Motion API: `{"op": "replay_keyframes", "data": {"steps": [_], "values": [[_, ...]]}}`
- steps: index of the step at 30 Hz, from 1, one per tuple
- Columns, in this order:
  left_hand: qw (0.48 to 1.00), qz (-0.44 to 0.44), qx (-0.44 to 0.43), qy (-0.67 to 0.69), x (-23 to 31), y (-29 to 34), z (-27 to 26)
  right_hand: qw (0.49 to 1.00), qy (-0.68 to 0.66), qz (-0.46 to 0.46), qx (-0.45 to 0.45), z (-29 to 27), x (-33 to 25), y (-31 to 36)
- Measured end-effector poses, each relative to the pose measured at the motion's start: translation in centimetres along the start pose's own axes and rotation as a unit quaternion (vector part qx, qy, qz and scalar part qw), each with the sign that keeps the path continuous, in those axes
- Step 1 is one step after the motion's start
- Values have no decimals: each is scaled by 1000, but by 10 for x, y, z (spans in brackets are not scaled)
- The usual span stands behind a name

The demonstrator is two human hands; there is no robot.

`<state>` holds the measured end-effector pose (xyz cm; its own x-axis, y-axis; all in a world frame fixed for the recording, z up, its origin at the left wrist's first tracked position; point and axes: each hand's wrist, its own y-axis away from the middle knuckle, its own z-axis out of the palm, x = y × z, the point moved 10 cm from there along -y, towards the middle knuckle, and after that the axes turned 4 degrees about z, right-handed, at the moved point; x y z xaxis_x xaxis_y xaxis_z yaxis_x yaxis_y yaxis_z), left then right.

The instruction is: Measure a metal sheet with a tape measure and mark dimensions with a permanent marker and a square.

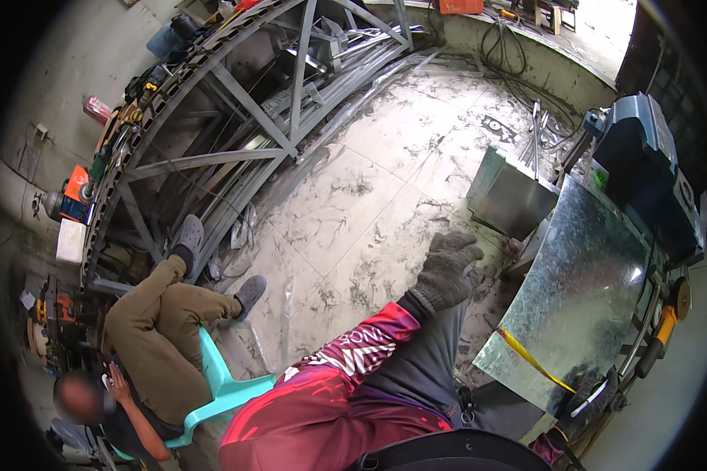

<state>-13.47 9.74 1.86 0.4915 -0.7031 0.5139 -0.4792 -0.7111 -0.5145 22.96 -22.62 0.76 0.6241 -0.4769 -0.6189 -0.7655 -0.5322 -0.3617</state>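
Note:
My left hand [448, 271], in a grey knitted glove, is held over my bent leg with its fingers loosely apart and nothing visible in them. At the lower right, my right hand [593, 404] wears a dark glove and is closed around a slim white pen-like thing [588, 399]. A shiny galvanised metal sheet [577, 279] slopes beside it. Across the sheet's near corner runs a yellow measuring tape [532, 359], its near end reaching the right glove. Part of that hand blends into the dark things around it.
A large blue-grey machine [644, 157] stands beyond the sheet, next to a metal box [511, 192]. An angle grinder [664, 330] lies right. A person [157, 345] sits left on a turquoise chair [224, 385]. A steel-framed bench [212, 161] holds tools above metal lengths [346, 94].

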Motion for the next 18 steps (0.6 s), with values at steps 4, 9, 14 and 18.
{"op": "replay_keyframes", "data": {"steps": [4,9,14,18], "values": [[992,-2,-120,-50,-14,10,37,998,-41,49,12,2,-3,3],[981,-10,-190,-35,-16,9,56,995,91,-14,25,-2,-20,1],[988,-6,-150,-23,-17,7,50,995,104,7,8,-1,-20,-2],[988,-11,-151,-28,-19,9,50,998,41,52,4,4,7,1]]}}
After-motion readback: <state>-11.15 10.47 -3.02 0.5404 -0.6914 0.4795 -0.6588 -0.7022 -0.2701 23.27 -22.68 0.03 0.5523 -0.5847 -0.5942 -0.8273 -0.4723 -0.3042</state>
